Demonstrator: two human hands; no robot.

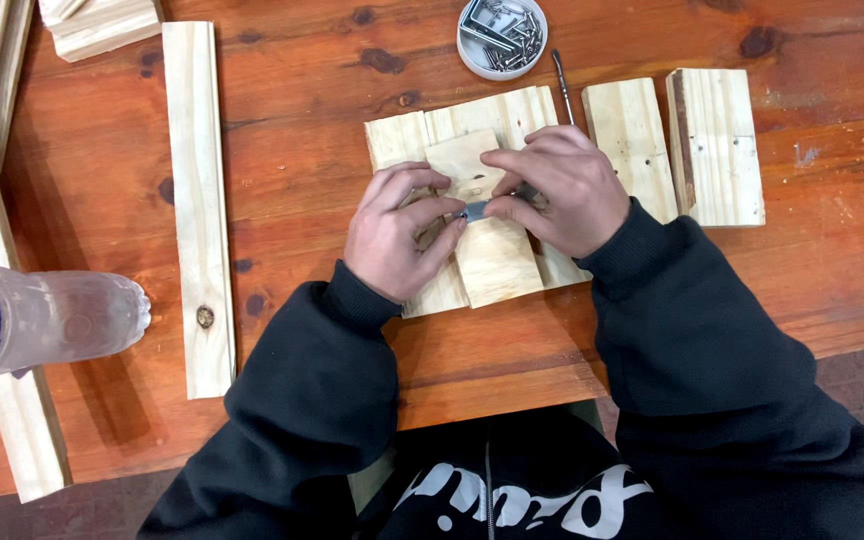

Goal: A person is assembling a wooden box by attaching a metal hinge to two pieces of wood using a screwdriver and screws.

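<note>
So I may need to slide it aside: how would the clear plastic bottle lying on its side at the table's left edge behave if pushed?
The clear plastic bottle lies on its side, so it would probably roll. It looks thin-walled, likely light and easily dented. It could run into the long pale wooden slat beside it.

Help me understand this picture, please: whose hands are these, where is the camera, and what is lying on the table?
There is no machine here. A person wears a camera on the head, so the single view looks down at their own arms in dark sleeves. The left hand and right hand meet over a small wooden block that lies on pale boards, pinching a small grey metal piece between the fingertips. Around them on the reddish wooden table lie a long plank, two short boards, a round white dish of screws, a thin metal tool and a clear plastic bottle.
</note>
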